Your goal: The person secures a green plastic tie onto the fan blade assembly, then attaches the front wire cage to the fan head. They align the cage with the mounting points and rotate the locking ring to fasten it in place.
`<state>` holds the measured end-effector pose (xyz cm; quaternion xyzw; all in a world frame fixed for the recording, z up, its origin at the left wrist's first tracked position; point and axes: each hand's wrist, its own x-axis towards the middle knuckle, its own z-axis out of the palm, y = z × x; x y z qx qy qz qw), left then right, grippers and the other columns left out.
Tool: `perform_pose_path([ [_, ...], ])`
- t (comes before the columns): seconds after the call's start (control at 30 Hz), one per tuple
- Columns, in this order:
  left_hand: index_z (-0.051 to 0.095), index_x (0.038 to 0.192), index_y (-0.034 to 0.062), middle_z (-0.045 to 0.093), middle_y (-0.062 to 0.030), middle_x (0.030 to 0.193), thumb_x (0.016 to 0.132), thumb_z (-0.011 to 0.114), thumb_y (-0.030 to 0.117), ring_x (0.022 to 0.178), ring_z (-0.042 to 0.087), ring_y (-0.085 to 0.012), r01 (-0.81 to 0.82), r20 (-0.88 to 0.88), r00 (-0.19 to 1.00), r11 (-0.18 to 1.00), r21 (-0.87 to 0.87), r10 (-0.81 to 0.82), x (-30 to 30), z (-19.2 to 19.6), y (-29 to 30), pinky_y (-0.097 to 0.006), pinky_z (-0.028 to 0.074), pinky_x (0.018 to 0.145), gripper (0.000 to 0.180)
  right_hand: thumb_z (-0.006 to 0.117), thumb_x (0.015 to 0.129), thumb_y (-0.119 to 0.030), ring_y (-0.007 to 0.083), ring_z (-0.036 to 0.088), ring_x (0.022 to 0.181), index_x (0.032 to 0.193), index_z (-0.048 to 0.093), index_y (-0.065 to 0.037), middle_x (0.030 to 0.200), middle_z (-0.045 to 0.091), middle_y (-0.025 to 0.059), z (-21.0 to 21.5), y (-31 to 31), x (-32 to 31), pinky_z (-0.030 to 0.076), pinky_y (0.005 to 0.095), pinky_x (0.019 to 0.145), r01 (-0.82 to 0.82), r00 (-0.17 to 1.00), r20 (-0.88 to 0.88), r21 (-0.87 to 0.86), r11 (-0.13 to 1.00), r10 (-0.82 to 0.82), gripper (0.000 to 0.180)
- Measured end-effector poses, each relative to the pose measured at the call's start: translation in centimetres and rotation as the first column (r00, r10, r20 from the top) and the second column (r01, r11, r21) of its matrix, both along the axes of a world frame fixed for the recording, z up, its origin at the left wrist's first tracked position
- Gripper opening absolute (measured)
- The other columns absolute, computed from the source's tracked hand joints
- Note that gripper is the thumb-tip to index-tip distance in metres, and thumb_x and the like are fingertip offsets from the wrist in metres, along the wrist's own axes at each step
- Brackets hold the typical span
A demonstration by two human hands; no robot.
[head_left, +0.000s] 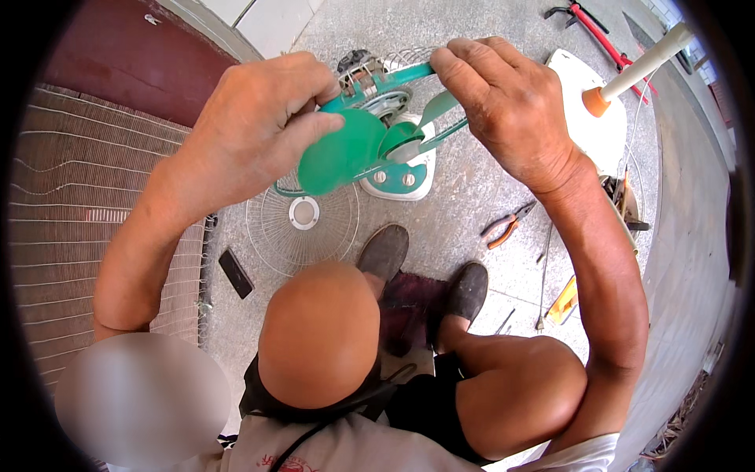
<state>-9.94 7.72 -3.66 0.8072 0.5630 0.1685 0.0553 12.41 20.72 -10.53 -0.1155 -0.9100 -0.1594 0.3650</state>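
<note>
both hands are raised at the same fan: the left hand (263, 114) at one end of a green fan ring (405, 76), the right hand (515, 106) at the other. between and just below them is the green fan blade assembly (338, 153) with its pale hub cap (405, 151), blocking part of the view of the motor behind. beneath that stands the white fan base (427, 182) with two knobs on its green panel.

below the left hand, a round wire grille (303, 213) lies on the floor, with a black smartphone (236, 273) beyond it and a slatted mat (118, 244) out to the left. below the right hand lie orange-handled pliers (510, 226) and, farther down, a yellow object (563, 300). just right of the right hand is a white stand (609, 138) with a pole; a red metal tool (595, 23) lies beyond it.

the left hand is narrowed, thumb and fingers pinching the ring; its thumb overlaps a blade, and whether it presses there i cannot tell. the right hand is curled over the ring, fingertips on its upper edge, the thumb hidden.
</note>
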Motion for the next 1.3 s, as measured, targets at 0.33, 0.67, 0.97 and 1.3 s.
perform_pose_path([
  [0.33,0.059,0.089,0.0013,0.053,-0.0101,0.077,0.071,0.077,0.010,0.067,0.056,-0.0252,-0.141,-0.078,0.985,0.973,0.181,0.157,1.7,-0.2,-0.4,-0.033,0.045,0.058,0.027,0.061,0.071,-0.013,0.0192,0.059,0.072,0.082,0.056,-0.008,0.073,0.053,0.0035,0.5,0.3,-0.9,0.051,0.0310,0.057,-0.041,0.999,-0.025,0.015,0.999,0.041,0.013],
  [0.67,0.058,0.089,0.0038,0.052,-0.0079,0.081,0.074,0.073,0.008,0.070,0.059,-0.0252,0.039,-0.351,0.929,0.909,0.415,0.120,3.8,-1.5,1.7,-0.035,0.047,0.054,0.022,0.060,0.071,-0.014,0.0194,0.059,0.072,0.079,0.055,-0.008,0.073,0.052,0.0035,0.4,-0.1,-1.5,0.051,0.0306,0.057,-0.076,0.996,-0.053,0.028,0.997,0.077,0.011],
  [0.97,0.053,0.073,0.0032,0.053,-0.0092,0.074,0.070,0.062,0.005,0.069,0.062,-0.0226,0.172,-0.567,0.820,0.908,0.382,0.083,4.8,-0.5,2.1,-0.032,0.051,0.050,0.010,0.060,0.072,-0.014,0.0205,0.059,0.073,0.075,0.053,-0.009,0.071,0.052,0.0041,0.2,-0.2,-1.2,0.051,0.0312,0.057,-0.052,0.997,-0.056,0.026,0.998,0.053,0.009],
  [1.3,0.047,0.083,-0.0010,0.049,-0.0147,0.075,0.075,0.062,-0.002,0.066,0.056,-0.0356,0.313,-0.526,0.825,0.943,0.116,-0.209,3.5,1.4,4.1,-0.042,0.047,0.057,0.016,0.057,0.077,-0.014,0.0236,0.059,0.074,0.083,0.057,-0.005,0.078,0.058,0.0079,1.6,-0.2,-0.9,0.050,0.0340,0.057,-0.122,0.987,0.088,-0.125,0.985,0.133,0.011],
])
